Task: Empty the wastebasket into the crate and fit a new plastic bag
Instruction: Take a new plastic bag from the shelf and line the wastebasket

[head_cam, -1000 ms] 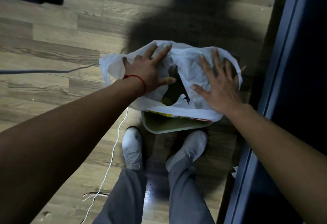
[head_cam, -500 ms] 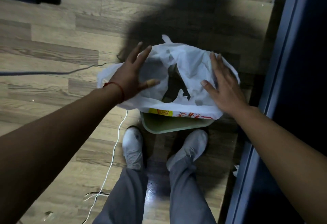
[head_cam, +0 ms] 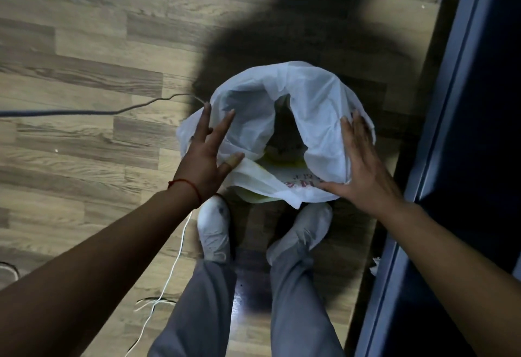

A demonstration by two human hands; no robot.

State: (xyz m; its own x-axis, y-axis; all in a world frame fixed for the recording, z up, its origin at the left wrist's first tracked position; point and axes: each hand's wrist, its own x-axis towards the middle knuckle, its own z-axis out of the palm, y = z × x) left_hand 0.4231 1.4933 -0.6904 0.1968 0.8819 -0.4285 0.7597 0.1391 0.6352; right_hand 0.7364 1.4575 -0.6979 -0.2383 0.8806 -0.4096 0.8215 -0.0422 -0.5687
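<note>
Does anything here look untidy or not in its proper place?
The white plastic bag sits unevenly over the wastebasket: crumpled, its near edge hanging loose. The left hand and right hand are spread against its sides. A white cord trails over the floor.

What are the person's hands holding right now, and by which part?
Nothing is gripped. The left hand rests, fingers spread, on the left edge of the thin white plastic bag; the right hand lies flat against its right side.
</note>
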